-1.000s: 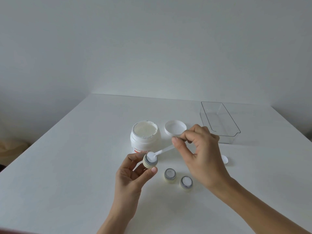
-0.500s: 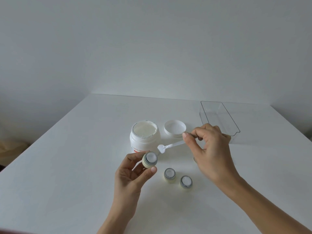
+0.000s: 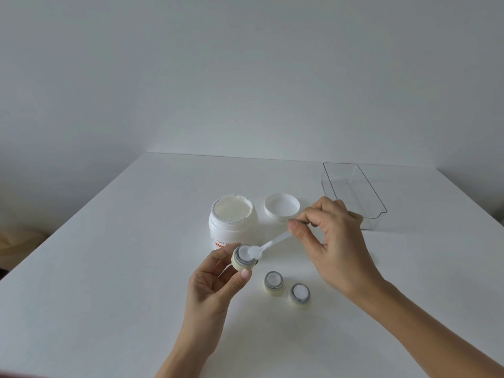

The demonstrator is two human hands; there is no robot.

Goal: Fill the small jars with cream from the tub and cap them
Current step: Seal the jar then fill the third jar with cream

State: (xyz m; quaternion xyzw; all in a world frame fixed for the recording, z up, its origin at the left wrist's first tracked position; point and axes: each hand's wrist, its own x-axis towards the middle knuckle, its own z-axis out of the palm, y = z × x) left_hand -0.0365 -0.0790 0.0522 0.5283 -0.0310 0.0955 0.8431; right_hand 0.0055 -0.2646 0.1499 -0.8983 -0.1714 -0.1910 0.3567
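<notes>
My left hand [image 3: 215, 285] holds a small cream-coloured jar [image 3: 243, 258] tilted toward me, between thumb and fingers, above the table. My right hand [image 3: 331, 246] pinches the handle of a white spatula [image 3: 268, 245]; its tip rests on the open mouth of the held jar. Behind them stands the open white cream tub [image 3: 233, 218], full to the rim. Two more small uncapped jars [image 3: 273, 281] [image 3: 299, 294] with white filling stand on the table in front of my right wrist.
The tub's white lid [image 3: 281, 206] lies upside down right of the tub. A clear plastic tray [image 3: 354, 196] sits at the back right. The white table [image 3: 109, 268] ends at a wall behind.
The spatula left the held jar and moved up to the right, then came back down; its tip now rests on the jar's mouth again. My left hand kept the jar in place.
</notes>
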